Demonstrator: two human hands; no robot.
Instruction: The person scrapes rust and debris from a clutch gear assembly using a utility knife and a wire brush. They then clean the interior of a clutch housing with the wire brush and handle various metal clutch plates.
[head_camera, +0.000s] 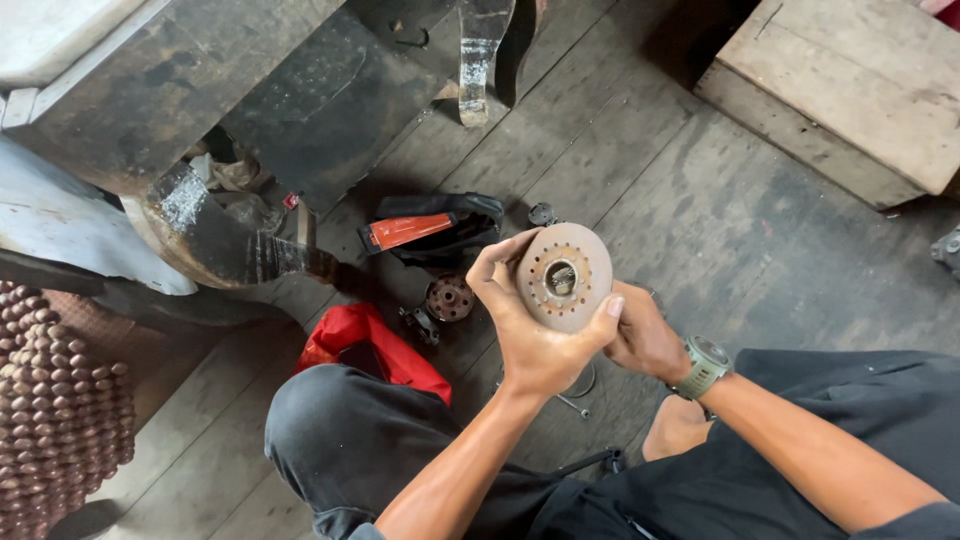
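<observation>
The person's left hand (535, 340) holds a rusty round disc (563, 276) above the plank floor (700, 220), fingers closed on its rim, while the right hand (645, 335) supports it from behind, fingers hidden, apparently inspecting its hub.

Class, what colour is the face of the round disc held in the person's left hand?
Rusty brown with a ring of small holes, on the disc in the left hand; head view.

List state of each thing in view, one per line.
Round metal disc: held up, face toward camera, rusty.
Left hand: fingers wrapped around the disc's rim.
Right hand: behind the disc, grip hidden.
Round metal part: lying on the floor.
Red cloth: crumpled beside the knee.
</observation>
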